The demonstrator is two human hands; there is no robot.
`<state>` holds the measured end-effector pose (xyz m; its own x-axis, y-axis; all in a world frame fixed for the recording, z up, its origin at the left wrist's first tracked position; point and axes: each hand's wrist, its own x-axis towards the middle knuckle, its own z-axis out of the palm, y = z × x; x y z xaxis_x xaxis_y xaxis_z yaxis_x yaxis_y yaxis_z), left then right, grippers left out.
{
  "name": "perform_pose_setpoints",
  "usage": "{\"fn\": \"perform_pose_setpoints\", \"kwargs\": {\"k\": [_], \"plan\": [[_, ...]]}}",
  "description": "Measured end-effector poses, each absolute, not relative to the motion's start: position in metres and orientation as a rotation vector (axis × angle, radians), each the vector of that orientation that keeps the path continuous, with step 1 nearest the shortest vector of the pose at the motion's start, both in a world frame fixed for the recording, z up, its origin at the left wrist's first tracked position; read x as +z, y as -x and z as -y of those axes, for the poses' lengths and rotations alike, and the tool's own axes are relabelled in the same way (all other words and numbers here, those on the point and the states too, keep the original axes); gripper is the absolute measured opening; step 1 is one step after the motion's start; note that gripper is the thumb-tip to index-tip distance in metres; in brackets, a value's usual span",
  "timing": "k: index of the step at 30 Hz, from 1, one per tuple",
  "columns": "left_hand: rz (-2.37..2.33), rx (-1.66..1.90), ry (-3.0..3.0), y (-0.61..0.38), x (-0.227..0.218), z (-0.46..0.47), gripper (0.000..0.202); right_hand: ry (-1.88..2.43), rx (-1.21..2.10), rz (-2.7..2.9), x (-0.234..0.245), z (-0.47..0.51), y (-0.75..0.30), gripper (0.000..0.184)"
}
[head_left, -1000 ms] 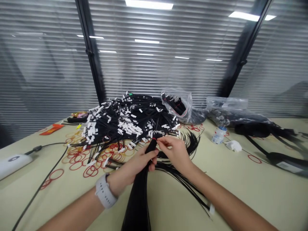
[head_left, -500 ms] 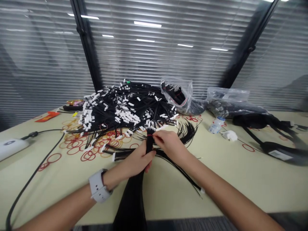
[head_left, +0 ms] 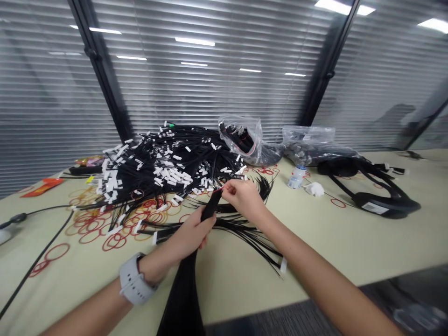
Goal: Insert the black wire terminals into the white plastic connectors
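My left hand (head_left: 191,233), with a grey watch on its wrist, is closed round a thick bundle of black cables (head_left: 185,289) that runs down past the table's front edge. At the bundle's top end my right hand (head_left: 241,196) pinches a red rubber band (head_left: 217,190). Just behind lies a big heap of black cables with white tags (head_left: 164,168). A few loose black cables (head_left: 245,233) lie fanned under my right forearm.
Red and orange rubber bands (head_left: 101,224) are scattered at left on the pale table (head_left: 332,242). Clear bags of cables (head_left: 245,140), a small white bottle (head_left: 297,176), more black cable bundles (head_left: 374,196) at right. A black cord (head_left: 35,266) crosses the left side. Blinds behind.
The view has swung left and tilted down, showing the table's front edge. Both hands stay on the bundle; my right hand keeps working the red band at its top.
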<state>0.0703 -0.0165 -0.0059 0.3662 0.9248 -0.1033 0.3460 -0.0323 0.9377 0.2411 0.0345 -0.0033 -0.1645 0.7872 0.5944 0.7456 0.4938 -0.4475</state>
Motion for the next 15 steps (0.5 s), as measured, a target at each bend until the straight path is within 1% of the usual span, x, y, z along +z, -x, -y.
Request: {"fn": "perform_pose_setpoints", "kwargs": {"k": [6,12,15], "plan": [[-1.135,0.679,-1.608,-0.060,0.023,0.023,0.022,1.260,0.033,1.847,0.003,-0.032,-0.245,0.012],[-1.041,0.501,-1.679,-0.036,0.042,0.011,0.055,1.191,0.085,1.829,0.008,-0.026,-0.248,0.014],[-1.036,0.357,-1.715,-0.026,0.045,0.002,0.063,1.152,0.128,1.831,0.009,-0.023,-0.244,0.014]]}}
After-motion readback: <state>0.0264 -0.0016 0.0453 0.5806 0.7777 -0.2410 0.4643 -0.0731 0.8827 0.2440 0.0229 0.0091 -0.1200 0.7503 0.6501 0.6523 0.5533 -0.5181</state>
